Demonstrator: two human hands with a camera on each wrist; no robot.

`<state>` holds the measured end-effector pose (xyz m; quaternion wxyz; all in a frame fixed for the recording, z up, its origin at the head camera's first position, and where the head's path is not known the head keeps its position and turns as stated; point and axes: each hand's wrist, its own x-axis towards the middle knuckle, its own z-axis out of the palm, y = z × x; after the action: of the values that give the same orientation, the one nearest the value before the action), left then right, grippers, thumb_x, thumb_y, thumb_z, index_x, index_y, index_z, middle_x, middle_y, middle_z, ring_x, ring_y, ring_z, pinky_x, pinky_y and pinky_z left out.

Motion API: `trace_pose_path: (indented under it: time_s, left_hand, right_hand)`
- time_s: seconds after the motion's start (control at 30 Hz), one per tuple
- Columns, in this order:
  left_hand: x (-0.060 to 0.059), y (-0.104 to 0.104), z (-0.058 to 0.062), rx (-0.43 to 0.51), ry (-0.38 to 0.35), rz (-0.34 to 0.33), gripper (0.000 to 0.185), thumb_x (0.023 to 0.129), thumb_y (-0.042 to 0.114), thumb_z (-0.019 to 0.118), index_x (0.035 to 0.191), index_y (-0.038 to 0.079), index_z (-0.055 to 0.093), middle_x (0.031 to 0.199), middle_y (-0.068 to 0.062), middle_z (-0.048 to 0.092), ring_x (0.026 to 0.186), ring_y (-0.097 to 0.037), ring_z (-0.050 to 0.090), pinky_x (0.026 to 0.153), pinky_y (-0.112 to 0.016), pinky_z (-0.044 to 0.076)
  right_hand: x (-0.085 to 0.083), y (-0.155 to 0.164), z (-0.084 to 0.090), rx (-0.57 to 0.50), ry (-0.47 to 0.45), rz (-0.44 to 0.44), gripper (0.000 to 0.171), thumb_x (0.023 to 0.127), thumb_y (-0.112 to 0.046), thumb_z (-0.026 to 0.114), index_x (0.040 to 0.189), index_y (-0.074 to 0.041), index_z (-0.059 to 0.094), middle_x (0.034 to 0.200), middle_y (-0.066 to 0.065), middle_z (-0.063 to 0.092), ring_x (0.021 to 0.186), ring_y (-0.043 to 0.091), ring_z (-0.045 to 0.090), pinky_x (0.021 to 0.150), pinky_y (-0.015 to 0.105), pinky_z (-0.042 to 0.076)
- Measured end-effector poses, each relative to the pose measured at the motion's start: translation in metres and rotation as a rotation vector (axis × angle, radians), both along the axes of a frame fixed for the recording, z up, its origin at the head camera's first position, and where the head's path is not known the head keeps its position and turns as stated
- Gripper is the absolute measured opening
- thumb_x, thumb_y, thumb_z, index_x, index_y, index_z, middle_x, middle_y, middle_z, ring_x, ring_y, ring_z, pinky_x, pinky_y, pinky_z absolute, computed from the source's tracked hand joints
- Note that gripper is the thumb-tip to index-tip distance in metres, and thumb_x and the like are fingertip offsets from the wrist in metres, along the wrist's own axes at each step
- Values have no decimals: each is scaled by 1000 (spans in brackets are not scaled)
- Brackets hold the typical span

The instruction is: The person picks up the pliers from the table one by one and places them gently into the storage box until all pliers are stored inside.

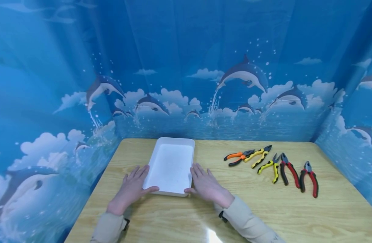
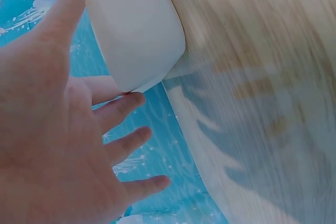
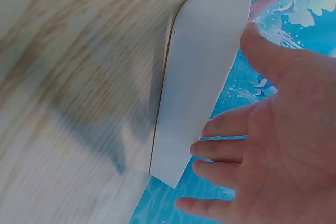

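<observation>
A white rectangular tray (image 1: 172, 165) lies on the wooden table with nothing in it. My left hand (image 1: 131, 189) is at its near left corner, fingers spread along the left side and thumb at the near rim. On the other side, my right hand (image 1: 207, 185) has its fingers straight at the right rim, its thumb by the near right corner. In the left wrist view, the fingertips of the left hand (image 2: 68, 129) meet the edge of the tray (image 2: 136, 24). The right wrist view shows the right hand (image 3: 283, 140) with fingers extended beside the tray wall (image 3: 202, 77).
Several pliers lie on the right of the table (image 1: 173, 219): orange-handled pliers (image 1: 239, 157), yellow-and-black pliers (image 1: 258, 156), smaller yellow pliers (image 1: 271, 167), red-and-black pliers (image 1: 289, 168) and another red-and-black pair (image 1: 308, 179). A blue dolphin-print curtain (image 1: 179, 67) surrounds the table.
</observation>
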<state>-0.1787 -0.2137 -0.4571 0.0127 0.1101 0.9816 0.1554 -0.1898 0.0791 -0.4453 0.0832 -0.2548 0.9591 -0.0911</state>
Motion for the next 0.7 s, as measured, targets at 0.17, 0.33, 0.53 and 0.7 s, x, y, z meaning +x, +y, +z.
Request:
trace_pose_path:
  time_s: [0.17, 0.33, 0.53, 0.7]
  left_hand:
    - [2, 4, 3, -5, -24, 20, 98, 90, 58, 69, 156, -4, 32, 160, -24, 34, 148, -50, 23, 114, -78, 16]
    - [2, 8, 3, -6, -33, 19, 99, 89, 59, 68, 156, -4, 31, 160, -23, 33, 148, -50, 23, 114, -77, 15]
    - [1, 12, 2, -9, -34, 18, 99, 89, 60, 68, 156, -4, 31, 161, -23, 34, 149, -49, 23, 115, -76, 15]
    - [1, 17, 3, -11, -18, 16, 99, 89, 60, 68, 155, -4, 33, 160, -23, 35, 148, -49, 24, 115, -76, 16]
  right_hand:
    - [0, 2, 1, -10, -9, -4, 89, 97, -57, 58, 156, 4, 30, 165, 22, 21, 154, 36, 19, 122, 60, 24]
    - [0, 6, 1, -11, -15, -5, 89, 97, -57, 58, 157, 3, 30, 166, 21, 21, 154, 36, 19, 121, 61, 24]
    - [0, 10, 1, -14, -30, -7, 87, 98, -55, 58, 157, 3, 29, 166, 21, 20, 154, 36, 18, 121, 61, 24]
    - [1, 13, 2, -26, -30, -18, 87, 98, -55, 58, 157, 3, 29, 166, 21, 19, 154, 36, 18, 122, 61, 22]
